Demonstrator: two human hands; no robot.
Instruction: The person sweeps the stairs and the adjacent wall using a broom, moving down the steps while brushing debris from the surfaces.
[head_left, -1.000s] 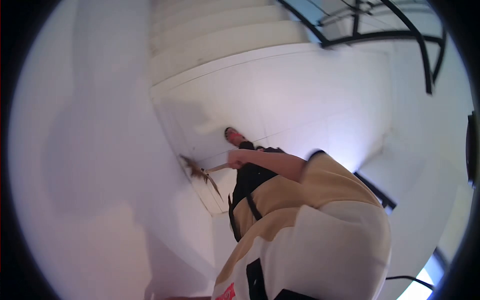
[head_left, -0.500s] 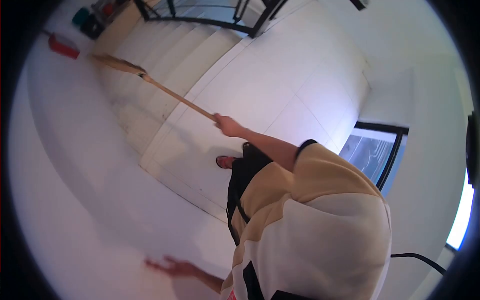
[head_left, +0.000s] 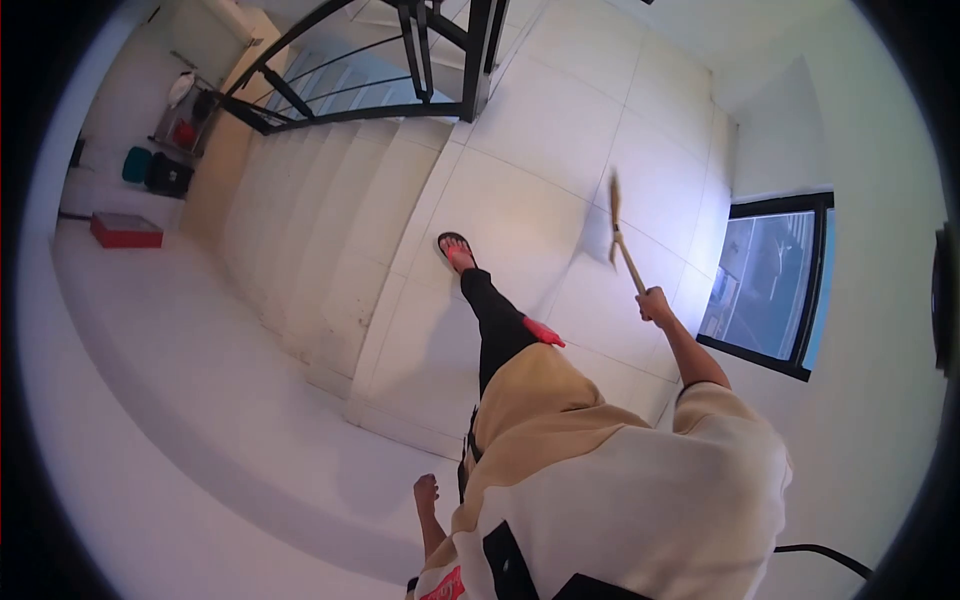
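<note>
My right hand (head_left: 655,305) is closed round the wooden handle of a broom (head_left: 630,262), out to the right over the pale tiles. The broom's straw-coloured bristle end (head_left: 614,195) points away from me, and a shadow falls on the floor beside it. My left hand (head_left: 426,490) hangs low at my left side by the white wall, its fingers curled in and nothing showing in them. One sandalled foot (head_left: 456,250) is on the tiles close to the top stair edge. A bright red patch (head_left: 543,332) shows beside my dark trousers.
White steps (head_left: 340,190) lie to the left of the tiled landing (head_left: 520,215). A black metal railing (head_left: 365,115) borders them at the top. A dark-framed window (head_left: 765,285) is at the right. A red box (head_left: 127,231) and a dark bin (head_left: 168,174) are at the far left.
The broom in my right hand has swung from over the stairs to the right, above the landing. My left hand has drawn in and its spread fingers have curled. The view has shifted.
</note>
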